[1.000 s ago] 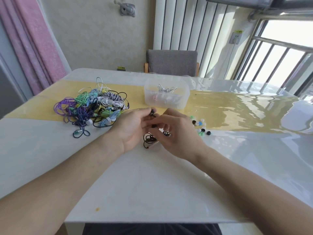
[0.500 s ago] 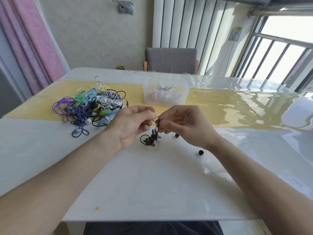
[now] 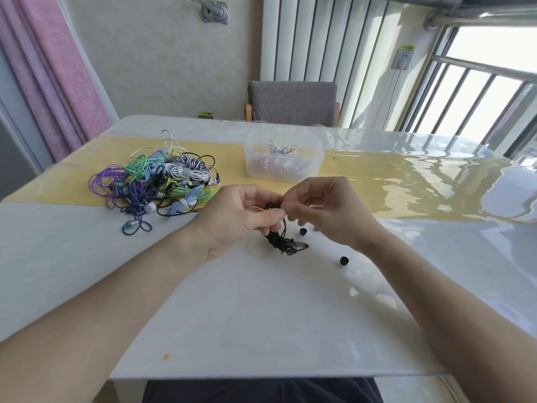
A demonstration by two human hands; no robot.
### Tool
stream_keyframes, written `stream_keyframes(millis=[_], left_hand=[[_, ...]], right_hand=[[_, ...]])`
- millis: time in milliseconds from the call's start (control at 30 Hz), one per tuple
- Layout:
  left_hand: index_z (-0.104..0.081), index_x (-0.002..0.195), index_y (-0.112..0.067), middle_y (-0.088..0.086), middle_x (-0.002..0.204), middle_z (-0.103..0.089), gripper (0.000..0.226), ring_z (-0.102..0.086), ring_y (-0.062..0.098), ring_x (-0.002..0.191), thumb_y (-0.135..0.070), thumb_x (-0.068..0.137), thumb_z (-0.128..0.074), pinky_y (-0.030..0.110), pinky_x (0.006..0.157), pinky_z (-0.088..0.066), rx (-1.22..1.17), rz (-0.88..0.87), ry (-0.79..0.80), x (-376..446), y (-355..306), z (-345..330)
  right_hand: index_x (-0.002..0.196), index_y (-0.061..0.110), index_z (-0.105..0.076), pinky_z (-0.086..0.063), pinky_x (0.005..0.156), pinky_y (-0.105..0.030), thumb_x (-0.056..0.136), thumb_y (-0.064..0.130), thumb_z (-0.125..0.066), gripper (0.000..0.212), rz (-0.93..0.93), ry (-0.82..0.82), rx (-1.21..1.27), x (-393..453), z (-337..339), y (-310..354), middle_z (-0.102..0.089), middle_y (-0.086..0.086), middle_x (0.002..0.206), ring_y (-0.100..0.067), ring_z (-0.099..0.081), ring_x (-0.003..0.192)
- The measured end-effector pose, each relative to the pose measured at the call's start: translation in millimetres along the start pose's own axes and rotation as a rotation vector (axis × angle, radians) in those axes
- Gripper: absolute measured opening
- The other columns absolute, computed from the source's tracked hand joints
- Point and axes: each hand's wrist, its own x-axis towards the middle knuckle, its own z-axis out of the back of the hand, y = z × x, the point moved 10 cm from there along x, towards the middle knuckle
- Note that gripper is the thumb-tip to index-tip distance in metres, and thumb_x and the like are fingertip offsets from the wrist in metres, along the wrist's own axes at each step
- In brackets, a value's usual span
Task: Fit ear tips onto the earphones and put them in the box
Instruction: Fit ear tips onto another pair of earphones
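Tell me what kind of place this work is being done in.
Probably a room in a home, not a workshop: a glossy white dining-style table, a grey upholstered chair at its far side, a pink curtain on the left and a barred window on the right.

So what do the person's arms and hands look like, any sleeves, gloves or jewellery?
Both forearms are bare up to the frame edge, with no sleeves showing. The left hand and right hand wear no gloves, and no rings, watch or bracelet are visible.
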Motion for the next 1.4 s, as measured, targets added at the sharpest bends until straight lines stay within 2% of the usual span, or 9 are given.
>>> stream_keyframes(millis=[100,433,600,733,900,1067,1167,1300,1400], left_hand=[[-0.069,0.096,-0.004,0.006,0.073,-0.068,0.012,-0.059,0.015,0.057,0.000,0.085,-0.069,0.020,0.050,-0.045,-0.001,0.010,-0.036,2,3,4],[-0.066,0.095,-0.007,0.011,0.079,-0.065,0.007,-0.053,0.014,0.055,-0.004,0.089,-0.066,0.024,0.049,-0.039,0.018,0.049,-0.022,3,9,4],[-0.067,0.096,-0.007,0.005,0.074,-0.064,0.008,-0.054,0.015,0.057,-0.002,0.091,-0.063,0.020,0.048,-0.040,0.028,0.053,-0.010,3,8,3],[-0.067,0.097,-0.009,0.000,0.067,-0.065,0.010,-0.055,0.014,0.058,-0.002,0.093,-0.060,0.027,0.063,-0.045,0.076,0.042,-0.023,4,10,5],[-0.066,0.098,-0.007,-0.007,0.064,-0.065,0.010,-0.055,0.014,0.058,0.000,0.093,-0.060,0.026,0.061,-0.046,0.092,0.031,-0.011,3,9,2],[-0.068,0.103,-0.006,-0.001,0.075,-0.069,0.012,-0.055,0.013,0.059,-0.002,0.093,-0.061,0.024,0.060,-0.047,0.131,0.009,0.027,2,6,-3],[-0.068,0.102,-0.007,0.004,0.080,-0.071,0.016,-0.059,0.014,0.059,-0.003,0.087,-0.069,0.023,0.061,-0.049,0.107,-0.022,-0.010,1,2,0],[-0.067,0.091,-0.008,0.002,0.073,-0.070,0.013,-0.061,0.018,0.062,-0.003,0.081,-0.074,0.031,0.065,-0.050,0.068,-0.060,-0.056,1,-2,7],[-0.067,0.087,-0.009,0.001,0.072,-0.069,0.012,-0.060,0.017,0.062,-0.003,0.081,-0.074,0.026,0.058,-0.048,0.053,-0.085,-0.049,0,-5,4]], right_hand=[[0.091,0.009,-0.073,-0.054,0.063,-0.027,0.092,0.008,-0.071,0.003,-0.019,0.044,-0.035,4,3,-2,-0.073,-0.005,0.079,-0.017,-0.067,0.072],[0.093,0.028,-0.079,-0.037,0.070,-0.008,0.084,0.025,-0.079,0.009,-0.051,0.241,-0.758,-2,5,-22,-0.062,0.016,0.080,0.006,-0.050,0.075],[0.095,0.023,-0.074,-0.042,0.084,-0.027,0.093,0.024,-0.070,0.005,-0.050,0.226,-0.797,0,-3,-23,-0.064,0.013,0.086,-0.010,-0.050,0.092],[0.085,0.019,-0.071,-0.048,0.065,-0.016,0.091,0.016,-0.069,0.007,-0.086,0.103,-0.498,1,9,-14,-0.073,0.010,0.079,-0.006,-0.067,0.073],[0.086,0.015,-0.073,-0.059,0.070,-0.050,0.085,0.009,-0.073,0.006,-0.141,0.087,-0.250,-1,21,-10,-0.077,0.004,0.078,-0.025,-0.071,0.075],[0.094,0.013,-0.077,-0.048,0.058,-0.020,0.092,0.009,-0.070,0.008,-0.127,0.210,-0.145,-5,3,-11,-0.069,0.012,0.070,-0.003,-0.059,0.062],[0.098,0.006,-0.076,-0.047,0.059,-0.013,0.094,0.011,-0.069,0.010,-0.136,0.237,-0.109,-7,-2,-9,-0.074,0.003,0.076,-0.007,-0.067,0.068],[0.107,-0.001,-0.067,-0.060,0.082,-0.044,0.089,0.008,-0.071,0.020,-0.200,0.184,0.138,-7,2,-15,-0.075,-0.021,0.091,-0.034,-0.074,0.083],[0.100,-0.002,-0.066,-0.060,0.084,-0.047,0.083,0.016,-0.071,0.026,-0.206,0.176,0.269,-6,2,-18,-0.075,-0.021,0.090,-0.034,-0.074,0.082]])
